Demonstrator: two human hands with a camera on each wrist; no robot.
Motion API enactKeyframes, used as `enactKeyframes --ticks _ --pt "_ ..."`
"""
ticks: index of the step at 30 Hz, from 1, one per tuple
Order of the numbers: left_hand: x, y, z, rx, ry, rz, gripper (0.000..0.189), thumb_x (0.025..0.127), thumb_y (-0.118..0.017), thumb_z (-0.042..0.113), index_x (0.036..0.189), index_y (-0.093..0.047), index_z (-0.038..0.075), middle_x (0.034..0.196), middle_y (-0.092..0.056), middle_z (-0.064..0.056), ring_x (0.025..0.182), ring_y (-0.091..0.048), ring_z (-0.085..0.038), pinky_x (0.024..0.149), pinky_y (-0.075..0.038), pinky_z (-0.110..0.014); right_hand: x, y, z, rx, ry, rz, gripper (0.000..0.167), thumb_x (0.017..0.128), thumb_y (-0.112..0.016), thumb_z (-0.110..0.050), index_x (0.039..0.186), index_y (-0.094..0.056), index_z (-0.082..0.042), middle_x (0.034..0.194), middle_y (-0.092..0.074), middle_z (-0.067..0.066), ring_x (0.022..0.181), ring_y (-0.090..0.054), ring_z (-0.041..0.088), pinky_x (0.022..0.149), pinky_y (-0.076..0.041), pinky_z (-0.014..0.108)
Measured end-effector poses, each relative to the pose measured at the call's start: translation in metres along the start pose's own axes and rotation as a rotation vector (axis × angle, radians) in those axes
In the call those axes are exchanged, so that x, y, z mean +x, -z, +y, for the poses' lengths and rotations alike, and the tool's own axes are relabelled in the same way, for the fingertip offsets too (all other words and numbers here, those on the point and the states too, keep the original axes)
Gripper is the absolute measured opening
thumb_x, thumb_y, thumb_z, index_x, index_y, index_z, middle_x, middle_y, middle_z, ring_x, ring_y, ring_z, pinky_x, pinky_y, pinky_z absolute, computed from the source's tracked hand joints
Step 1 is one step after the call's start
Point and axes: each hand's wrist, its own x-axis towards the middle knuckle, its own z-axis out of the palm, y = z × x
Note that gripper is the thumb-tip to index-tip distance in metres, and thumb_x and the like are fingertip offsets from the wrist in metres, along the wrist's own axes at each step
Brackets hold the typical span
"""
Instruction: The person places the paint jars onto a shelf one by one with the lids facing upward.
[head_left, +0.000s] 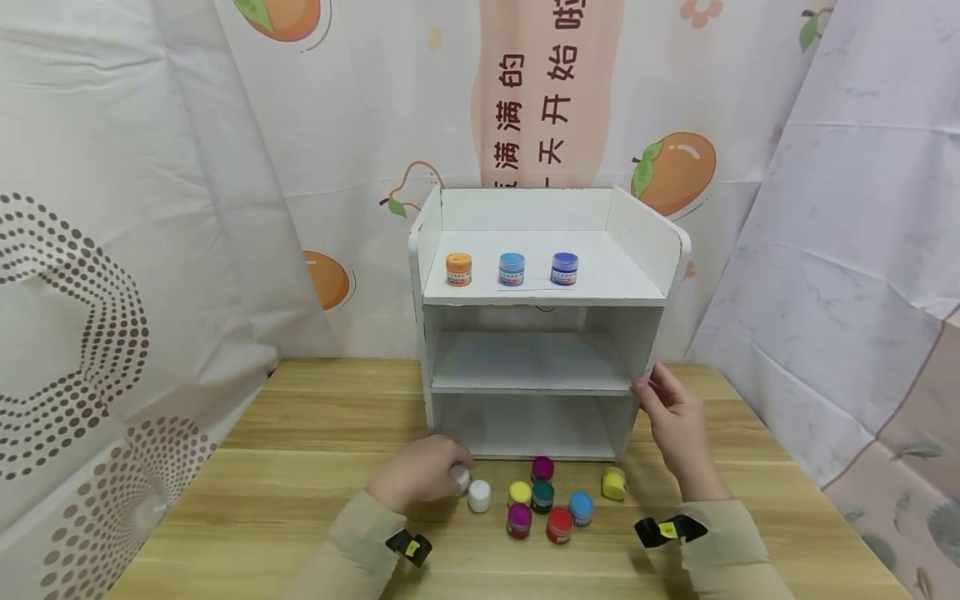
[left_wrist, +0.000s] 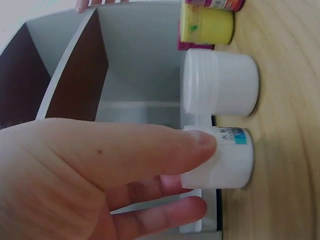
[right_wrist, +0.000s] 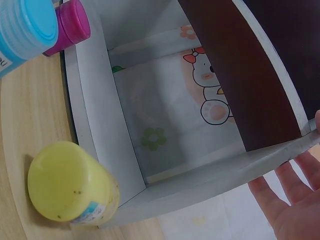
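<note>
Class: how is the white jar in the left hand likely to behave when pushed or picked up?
The white jar is probably stiff: its wall shows no dent beside the left hand. Its squat shape suggests sliding before tipping, though its round wall might let it roll if knocked over. Its smooth surface may be slightly slippery.

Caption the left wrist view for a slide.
Left hand gripping a white jar beside a second white jar, with a yellow jar farther along and the shelf behind.

Small white jar upright in left grip, just before the white open-fronted shelf.
</note>
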Motion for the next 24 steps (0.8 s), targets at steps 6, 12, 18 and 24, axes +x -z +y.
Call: enactKeyframes --ticks 6,12,18,24 --pt "-0.010 0.006 -0.014 -0.110 0.033 -0.032 0.026 0.079 -0.078 0.003 0.104 -0.078 0.011 0.099 -0.069 0.006 0.091 -0.060 -0.012 0.082 -0.052 -0.034 -0.001 -0.001 -0.001 0.012 0.001 0.003 0.045 0.104 -0.060 -0.016 0.148 -0.053 -0.008 0.136 -0.062 0.010 0.112 -0.061 0.003 0.084 -0.053 0.017" --pt "-0.015 0.010 -0.016 -0.152 0.081 -0.041 0.025 0.081 -0.080 0.005 0.106 -0.077 0.010 0.100 -0.069 0.003 0.090 -0.061 -0.013 0.081 -0.053 -0.036 -0.002 0.000 -0.003 0.027 -0.004 0.003 0.046 0.104 -0.060 -0.014 0.148 -0.053 -0.007 0.134 -0.063 0.008 0.111 -0.062 0.003 0.084 -0.053 0.017" --pt "-0.017 0.013 -0.012 -0.138 0.131 -0.038 0.033 0.076 -0.083 0.011 0.109 -0.076 0.009 0.104 -0.068 0.000 0.088 -0.060 -0.015 0.078 -0.053 -0.038 -0.002 0.000 -0.002 0.021 -0.021 0.008 0.046 0.104 -0.060 -0.016 0.149 -0.052 -0.008 0.136 -0.062 0.007 0.112 -0.061 0.002 0.085 -0.053 0.017" --pt "-0.018 0.015 -0.005 -0.050 0.210 0.002 0.037 0.077 -0.079 0.024 0.108 -0.073 0.005 0.097 -0.067 -0.002 0.081 -0.061 -0.017 0.073 -0.055 -0.042 0.000 0.000 -0.001 0.010 -0.008 0.001 0.048 0.104 -0.061 -0.018 0.150 -0.051 -0.009 0.139 -0.060 0.011 0.114 -0.060 0.002 0.086 -0.052 0.017"
